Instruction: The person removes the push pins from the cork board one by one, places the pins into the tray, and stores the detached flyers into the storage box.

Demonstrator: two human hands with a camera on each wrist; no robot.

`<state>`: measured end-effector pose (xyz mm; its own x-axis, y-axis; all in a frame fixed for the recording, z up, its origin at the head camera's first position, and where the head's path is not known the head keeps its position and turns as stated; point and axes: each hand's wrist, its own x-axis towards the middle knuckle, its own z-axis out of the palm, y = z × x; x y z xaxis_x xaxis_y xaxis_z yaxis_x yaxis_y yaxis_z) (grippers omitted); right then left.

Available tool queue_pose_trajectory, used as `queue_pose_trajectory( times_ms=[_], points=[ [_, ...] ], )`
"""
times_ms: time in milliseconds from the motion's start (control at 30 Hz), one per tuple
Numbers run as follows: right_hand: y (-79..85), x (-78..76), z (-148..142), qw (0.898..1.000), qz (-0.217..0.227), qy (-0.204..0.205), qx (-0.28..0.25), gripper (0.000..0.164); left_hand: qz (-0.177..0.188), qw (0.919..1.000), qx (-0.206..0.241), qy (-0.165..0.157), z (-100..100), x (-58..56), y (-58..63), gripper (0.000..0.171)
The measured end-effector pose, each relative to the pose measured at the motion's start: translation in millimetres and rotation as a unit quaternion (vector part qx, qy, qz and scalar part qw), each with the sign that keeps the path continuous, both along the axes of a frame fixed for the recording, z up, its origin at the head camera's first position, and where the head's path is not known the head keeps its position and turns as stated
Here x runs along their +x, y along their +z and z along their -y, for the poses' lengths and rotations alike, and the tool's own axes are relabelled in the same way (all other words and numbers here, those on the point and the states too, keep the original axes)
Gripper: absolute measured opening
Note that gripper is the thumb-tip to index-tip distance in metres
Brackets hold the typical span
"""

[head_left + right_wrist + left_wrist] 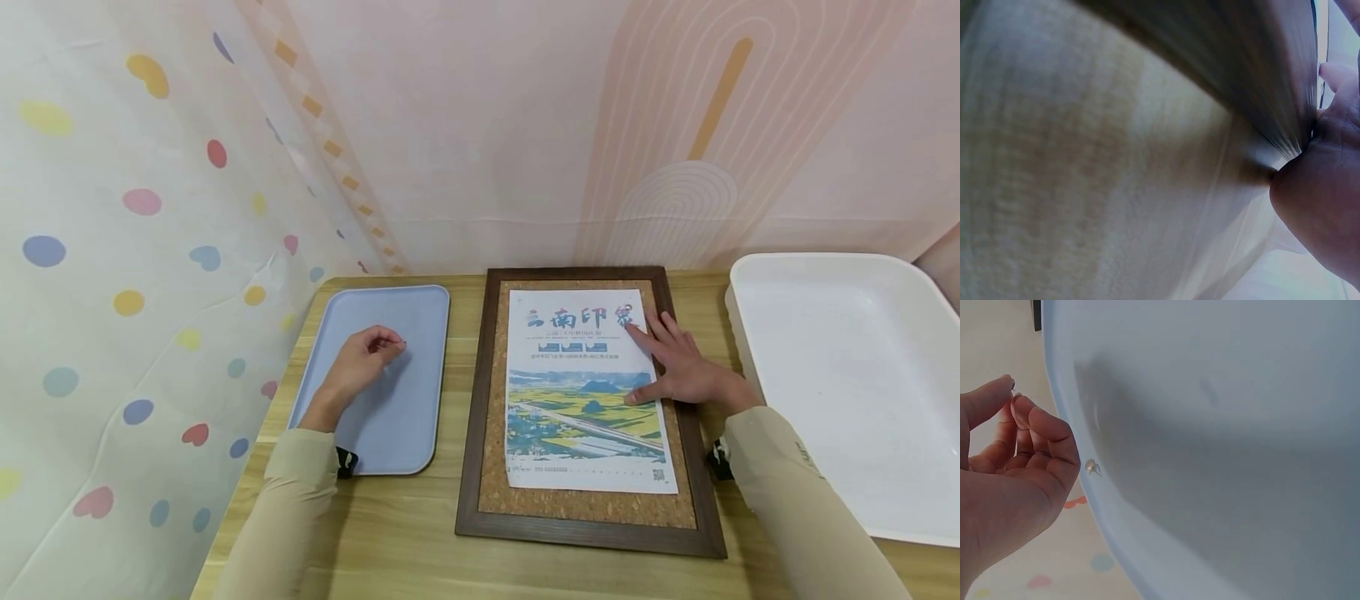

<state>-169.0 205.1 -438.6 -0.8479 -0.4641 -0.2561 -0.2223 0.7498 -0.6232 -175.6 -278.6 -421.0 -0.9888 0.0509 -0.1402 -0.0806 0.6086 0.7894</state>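
One small piece, mostly hidden by the fingertips and too small to identify, is pinched between the thumb and forefinger of the left hand; the other fingers curl loosely beneath. This hand is positioned left of the framed cork board, above a blue tray. In the left wrist view, a tiny gold-toned object appears beside the tray's rim; its exact kind cannot be told.

The right hand grasps nothing. Its fingers are spread over the right side of the board, forefinger and thumb reaching onto a printed poster. The right wrist view shows the palm against the board's side edge.

The poster lies on the board's cork, inside the dark wooden frame, with a margin of cork visible around it. Large characters run across its far part; a landscape of yellow-green fields and blue hills fills the near half, and a square code marks the near right corner.

Beneath the board extends a wood-grain table. To the board's right stands a white tub. Behind the board hangs a pale pink patterned cloth; far to its left, a white cloth bears coloured dots and hearts.
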Motion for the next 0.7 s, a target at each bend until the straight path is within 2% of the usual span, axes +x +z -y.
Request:
queue_pose_trajectory(
  times_ms=[167, 700],
  points=[
    [0.3, 0.2, 0, 1.0, 0.0, 0.001, -0.003, 0.119, 0.003, 0.9999, -0.016, -0.001, 7, 1.0, -0.1, 0.021],
    [0.0, -0.1, -1, 1.0, 0.002, 0.0, -0.008, 0.118, 0.027, 0.9984, -0.038, 0.031, 25, 1.9, 0.9, 0.022]
  ],
)
